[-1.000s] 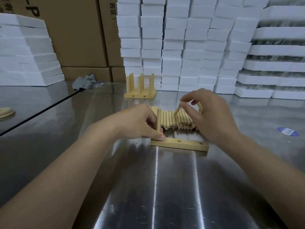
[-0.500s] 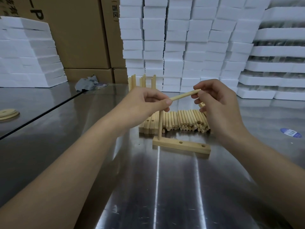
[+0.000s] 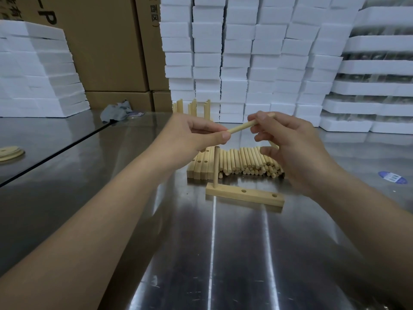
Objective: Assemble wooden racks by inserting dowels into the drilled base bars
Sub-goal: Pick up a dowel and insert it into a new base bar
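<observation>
Wooden discs (image 3: pixel 10 152): a small flat stack at the far left edge of the table.
Left foam stack (image 3: pixel 38 70): white slabs piled on the far left, with cardboard boxes (image 3: pixel 100 48) to their right.
Grey cloth (image 3: pixel 116 111): crumpled at the far side of the table, at the foot of the boxes.
Table (image 3: pixel 223 253): shiny steel, reaching from near to far.
Finished rack (image 3: pixel 193 107): stands far off, behind the left hand, with only its upright dowels showing.
Left hand (image 3: pixel 196 136): raised above the table, thumb and curled fingers pinching the left end of the held dowel.
Spare base bars (image 3: pixel 202 163): drilled bars laid side by side, just left of the dowel pile and partly under the left hand.
Upright dowel (image 3: pixel 216 166): stands straight in the leftmost hole of the base bar.
Base bar (image 3: pixel 244 196): lies flat on the table, near side of the pile, with two open holes to the right of the upright dowel.
Held dowel (image 3: pixel 242 126): in the air between both hands, tilted, its right end higher.
Dowel pile (image 3: pixel 248 162): loose dowels lying on the table beyond the base bar.
Right hand (image 3: pixel 288 144): thumb and forefinger pinch the dowel's right end, the other fingers loosely curled.
Foam blocks (image 3: pixel 257 52): tall white stacks along the far side.
Blue sticker (image 3: pixel 393 177): flat on the table at the right.
</observation>
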`<state>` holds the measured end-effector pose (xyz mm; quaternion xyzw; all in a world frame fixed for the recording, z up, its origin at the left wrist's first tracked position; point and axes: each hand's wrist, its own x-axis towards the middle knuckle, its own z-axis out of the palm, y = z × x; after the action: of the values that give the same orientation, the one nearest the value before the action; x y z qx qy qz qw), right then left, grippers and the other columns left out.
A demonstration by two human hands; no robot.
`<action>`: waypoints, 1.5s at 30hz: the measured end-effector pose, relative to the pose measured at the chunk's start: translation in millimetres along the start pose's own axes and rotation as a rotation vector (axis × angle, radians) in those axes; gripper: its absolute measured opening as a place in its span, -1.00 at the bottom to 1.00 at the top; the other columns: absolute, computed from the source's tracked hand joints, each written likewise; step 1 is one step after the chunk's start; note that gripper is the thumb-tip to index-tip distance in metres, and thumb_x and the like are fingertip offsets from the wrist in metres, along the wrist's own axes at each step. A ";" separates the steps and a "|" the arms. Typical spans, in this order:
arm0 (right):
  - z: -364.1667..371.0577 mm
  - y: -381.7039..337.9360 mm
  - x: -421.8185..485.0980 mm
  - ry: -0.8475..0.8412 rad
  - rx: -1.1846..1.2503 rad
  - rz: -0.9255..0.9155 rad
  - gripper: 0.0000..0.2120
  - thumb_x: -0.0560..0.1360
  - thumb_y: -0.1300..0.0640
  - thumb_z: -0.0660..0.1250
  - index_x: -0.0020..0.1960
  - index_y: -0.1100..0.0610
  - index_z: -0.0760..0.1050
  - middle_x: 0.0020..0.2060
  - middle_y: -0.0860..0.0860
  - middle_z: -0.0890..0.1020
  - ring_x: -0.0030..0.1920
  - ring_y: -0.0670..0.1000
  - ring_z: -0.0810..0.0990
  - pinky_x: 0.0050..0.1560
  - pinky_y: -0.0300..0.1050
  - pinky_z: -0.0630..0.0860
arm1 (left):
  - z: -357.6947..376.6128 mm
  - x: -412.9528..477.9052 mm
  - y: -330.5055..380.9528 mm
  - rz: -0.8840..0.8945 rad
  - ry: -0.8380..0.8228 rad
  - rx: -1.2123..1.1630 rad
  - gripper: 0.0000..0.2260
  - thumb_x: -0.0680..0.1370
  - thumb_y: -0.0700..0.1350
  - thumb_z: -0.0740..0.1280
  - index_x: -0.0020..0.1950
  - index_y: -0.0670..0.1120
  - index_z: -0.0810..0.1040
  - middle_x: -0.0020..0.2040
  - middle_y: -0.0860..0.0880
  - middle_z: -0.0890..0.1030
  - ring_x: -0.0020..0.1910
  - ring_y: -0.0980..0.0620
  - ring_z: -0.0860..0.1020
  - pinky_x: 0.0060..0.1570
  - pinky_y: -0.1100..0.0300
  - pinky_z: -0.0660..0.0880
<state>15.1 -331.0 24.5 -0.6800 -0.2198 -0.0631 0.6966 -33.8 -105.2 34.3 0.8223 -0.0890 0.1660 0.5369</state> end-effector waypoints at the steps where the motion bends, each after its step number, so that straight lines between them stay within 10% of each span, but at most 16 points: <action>1: -0.4 0.2 0.3 -0.010 -0.048 -0.029 -0.80 0.65 -0.05 0.40 0.03 0.03 0.75 -0.18 -0.08 0.70 -0.14 -0.11 0.63 -0.14 -0.17 0.54 | 0.0 0.0 0.6 -0.014 -0.035 0.026 -0.90 0.57 0.00 0.56 0.06 0.06 0.82 -0.08 0.06 0.79 -0.26 0.29 0.58 -0.25 0.45 0.48; 12: -0.5 3.1 -11.0 -0.247 -0.645 -0.209 -0.65 0.70 -0.03 0.28 -0.16 0.16 0.51 -0.35 0.11 0.58 -0.37 -0.04 0.46 -0.26 -0.01 0.44 | -0.8 -0.2 -2.5 -0.130 -0.182 0.010 -0.90 0.62 -0.04 0.51 -0.02 -0.01 0.81 -0.10 -0.04 0.76 -0.26 0.12 0.60 -0.34 0.27 0.51; 18: -1.2 6.1 -12.1 -0.300 -0.747 -0.235 -0.63 0.69 -0.07 0.26 -0.23 0.06 0.45 -0.43 -0.03 0.51 -0.42 -0.12 0.41 -0.35 -0.25 0.34 | -0.8 -0.4 -3.2 -0.134 -0.184 -0.012 -0.89 0.60 -0.04 0.53 -0.04 -0.06 0.80 -0.12 -0.06 0.75 -0.27 0.11 0.60 -0.35 0.25 0.50; 45: -5.4 11.0 -8.5 -0.486 -0.775 -0.110 -0.78 0.56 -0.10 0.49 -0.22 -0.06 0.67 -0.37 -0.09 0.71 -0.35 -0.11 0.68 -0.19 -0.11 0.61 | 37.6 -6.3 7.9 0.034 0.077 -0.014 -0.79 0.67 0.11 0.40 0.01 0.05 0.78 -0.18 0.14 0.72 -0.18 0.35 0.61 -0.05 0.34 0.49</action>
<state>12.9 -337.3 11.2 -0.8728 -0.3727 -0.0165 0.3147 -35.5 -143.0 24.9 0.8100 -0.0834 0.2061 0.5427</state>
